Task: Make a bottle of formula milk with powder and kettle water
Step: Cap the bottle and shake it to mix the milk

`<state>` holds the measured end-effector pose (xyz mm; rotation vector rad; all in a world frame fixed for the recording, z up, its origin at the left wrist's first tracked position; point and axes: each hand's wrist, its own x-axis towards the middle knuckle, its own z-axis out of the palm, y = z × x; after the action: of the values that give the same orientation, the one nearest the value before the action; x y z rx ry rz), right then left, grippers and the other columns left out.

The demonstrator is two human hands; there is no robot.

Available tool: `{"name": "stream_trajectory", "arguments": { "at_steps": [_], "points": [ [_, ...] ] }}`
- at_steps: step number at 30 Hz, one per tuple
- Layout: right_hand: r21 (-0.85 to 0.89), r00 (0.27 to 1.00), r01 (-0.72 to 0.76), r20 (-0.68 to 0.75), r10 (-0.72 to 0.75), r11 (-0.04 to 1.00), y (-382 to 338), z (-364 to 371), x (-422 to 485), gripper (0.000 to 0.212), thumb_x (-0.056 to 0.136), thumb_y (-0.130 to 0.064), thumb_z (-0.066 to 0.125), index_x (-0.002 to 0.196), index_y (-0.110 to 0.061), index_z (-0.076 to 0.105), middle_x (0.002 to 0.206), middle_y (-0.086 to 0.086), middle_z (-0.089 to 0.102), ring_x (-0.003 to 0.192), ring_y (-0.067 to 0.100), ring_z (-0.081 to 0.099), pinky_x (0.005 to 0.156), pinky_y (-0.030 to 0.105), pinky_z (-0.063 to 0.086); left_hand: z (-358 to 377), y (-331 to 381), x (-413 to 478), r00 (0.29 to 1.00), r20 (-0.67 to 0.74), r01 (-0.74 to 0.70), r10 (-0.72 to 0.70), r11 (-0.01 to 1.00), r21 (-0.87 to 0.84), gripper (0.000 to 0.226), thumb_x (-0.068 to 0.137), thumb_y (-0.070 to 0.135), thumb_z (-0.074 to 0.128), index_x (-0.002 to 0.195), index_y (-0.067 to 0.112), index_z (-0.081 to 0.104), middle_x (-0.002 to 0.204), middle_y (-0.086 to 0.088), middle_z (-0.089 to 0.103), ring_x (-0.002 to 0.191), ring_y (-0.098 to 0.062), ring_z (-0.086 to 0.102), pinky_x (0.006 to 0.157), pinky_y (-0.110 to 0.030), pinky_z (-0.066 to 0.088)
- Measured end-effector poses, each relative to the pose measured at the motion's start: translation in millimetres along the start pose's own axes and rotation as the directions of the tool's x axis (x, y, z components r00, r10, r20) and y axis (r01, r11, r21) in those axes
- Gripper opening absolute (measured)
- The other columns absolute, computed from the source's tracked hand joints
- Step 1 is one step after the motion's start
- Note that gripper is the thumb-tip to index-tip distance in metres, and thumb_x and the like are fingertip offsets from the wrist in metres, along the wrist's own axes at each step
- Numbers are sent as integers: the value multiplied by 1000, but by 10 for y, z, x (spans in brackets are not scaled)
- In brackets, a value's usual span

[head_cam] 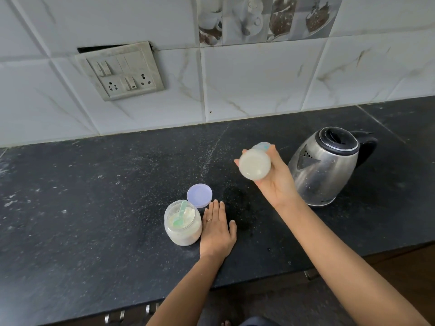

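My right hand (274,177) grips a feeding bottle (255,164) above the black counter (94,208). The bottle is tipped so its round base faces the camera, and milky white liquid shows inside. My left hand (217,228) lies flat on the counter with straight fingers, right beside an open clear jar (183,223) of white powder. A green scoop (180,214) stands in the powder. The jar's lilac lid (199,195) lies on the counter just behind it. A steel kettle (327,165) with a black lid and handle stands to the right of the bottle.
A tiled wall with a switch and socket plate (121,71) rises behind the counter. The counter's front edge (259,281) runs near my forearms, with drawer handles below it. A damp patch (237,208) darkens the counter between my hands.
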<state>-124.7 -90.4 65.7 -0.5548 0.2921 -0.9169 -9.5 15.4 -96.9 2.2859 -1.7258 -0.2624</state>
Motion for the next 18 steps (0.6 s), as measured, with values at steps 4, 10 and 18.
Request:
{"name": "stream_trajectory", "arguments": {
  "at_steps": [4, 10, 18],
  "points": [
    [-59, 981, -99, 158, 108, 993, -12, 4, -47, 94, 63, -21, 89, 140, -26, 36, 111, 17, 61, 97, 29, 66, 82, 51, 55, -15, 3, 5, 1000, -14, 0, 0, 1000, -18, 78, 88, 47, 2, 152, 4, 16, 160, -13, 11, 149, -22, 4, 115, -30, -11],
    [39, 990, -77, 119, 72, 996, -51, 43, 28, 90, 60, -25, 91, 134, -16, 40, 108, 17, 62, 98, 28, 67, 83, 50, 54, -9, 8, -7, 1000, -20, -3, 2, 1000, -25, 75, 90, 45, 8, 151, 3, 21, 159, -15, 17, 149, -23, 9, 116, -31, -8],
    [69, 997, 7, 81, -13, 998, 69, 71, -6, 86, 61, -24, 91, 130, -18, 41, 108, 16, 60, 97, 29, 67, 84, 51, 54, -8, 0, -4, 1000, -25, -4, 3, 1000, -18, 75, 91, 45, 6, 152, 4, 19, 160, -14, 15, 149, -23, 7, 117, -32, -7]
  ]
}}
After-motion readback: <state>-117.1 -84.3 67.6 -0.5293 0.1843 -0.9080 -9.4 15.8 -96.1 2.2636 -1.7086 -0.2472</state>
